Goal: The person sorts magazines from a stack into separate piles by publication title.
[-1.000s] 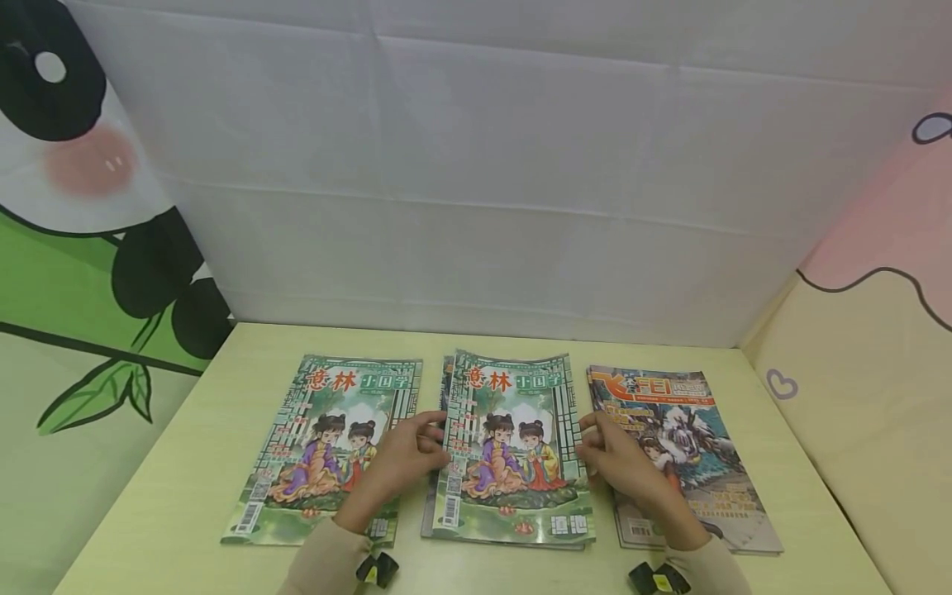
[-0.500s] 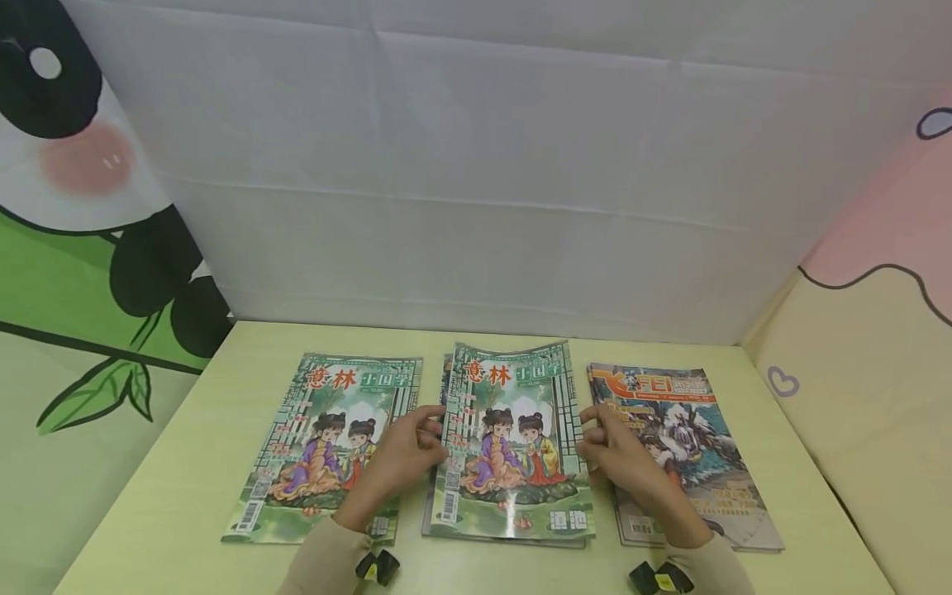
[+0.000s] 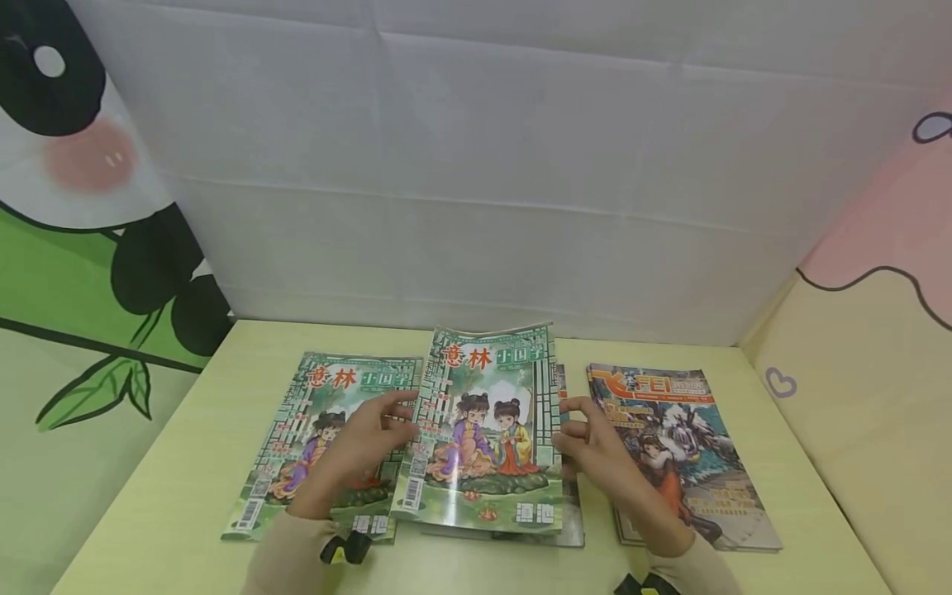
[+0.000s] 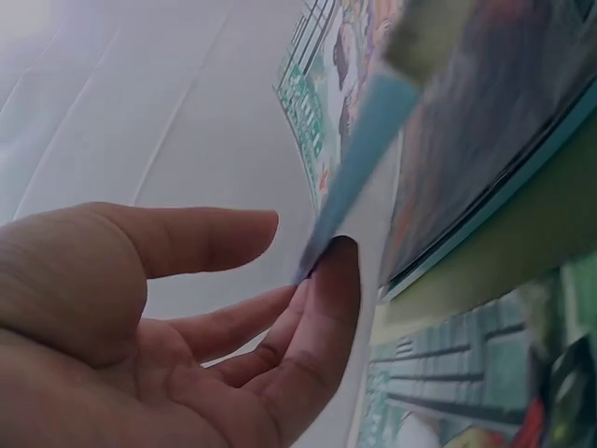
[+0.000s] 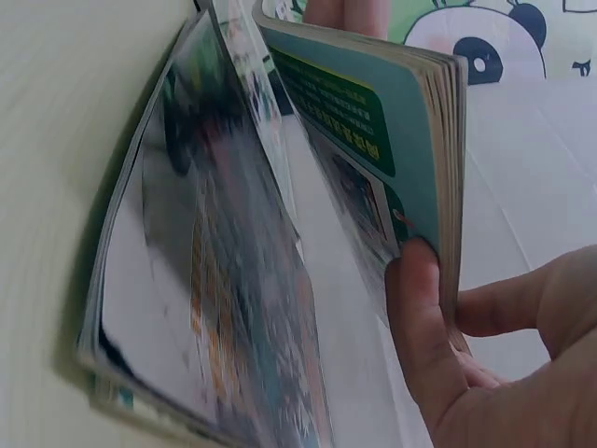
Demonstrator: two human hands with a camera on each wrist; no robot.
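My two hands hold a green children's magazine (image 3: 483, 421) by its sides, tilted up over the middle of the table. My left hand (image 3: 364, 438) is at its left edge; in the left wrist view the fingers (image 4: 331, 308) bend behind the blue spine (image 4: 364, 140), while the thumb is near the front side. At the right edge, my right hand (image 3: 602, 450) pinches the magazine's pages and teal back cover (image 5: 410, 112) between thumb and fingers. Beneath it lies a greyish magazine (image 3: 573, 516), mostly hidden. A matching green magazine (image 3: 290, 430) lies to the left, partly under my left forearm.
On the right lies a stack of magazines with an orange title and a fantasy cover (image 3: 699, 446). The pale yellow table (image 3: 164, 463) meets a white cloth wall (image 3: 506, 207) at the back. Printed cartoon panels (image 3: 89, 289) stand at the sides.
The held green magazine has risen off the middle pile and shifted left, with both hands moving along. More of the greyish magazine beneath shows at the right.
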